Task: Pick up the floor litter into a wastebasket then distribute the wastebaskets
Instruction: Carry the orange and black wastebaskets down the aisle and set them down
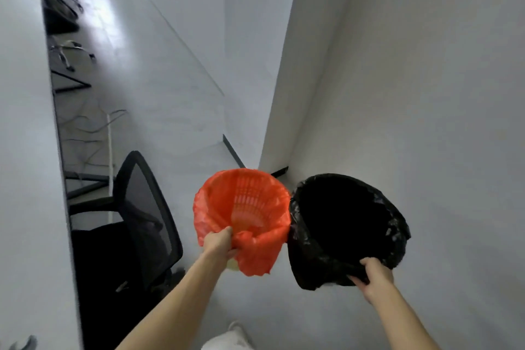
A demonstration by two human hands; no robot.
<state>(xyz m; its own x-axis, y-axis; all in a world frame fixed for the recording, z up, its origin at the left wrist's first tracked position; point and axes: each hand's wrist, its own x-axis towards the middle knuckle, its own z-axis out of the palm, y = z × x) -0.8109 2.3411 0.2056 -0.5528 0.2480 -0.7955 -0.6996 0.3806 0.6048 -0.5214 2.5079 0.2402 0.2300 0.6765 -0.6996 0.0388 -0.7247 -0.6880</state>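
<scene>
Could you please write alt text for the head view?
A person holds two wastebaskets: the left hand grips the orange-lined wastebasket by its rim, the right hand the black-lined wastebasket. A black office chair stands at left.

I see a pale grey, glossy floor [133, 85] running up toward 12 o'clock. At 8 o'clock a black mesh office chair [142, 207] stands on it, beside the white table [25, 122] edging 9 o'clock. Loose cables [91, 128] lie at 10 o'clock, castor chair bases [68, 51] stand near 11, and a white shoe [237, 331] is planted at 6.
</scene>
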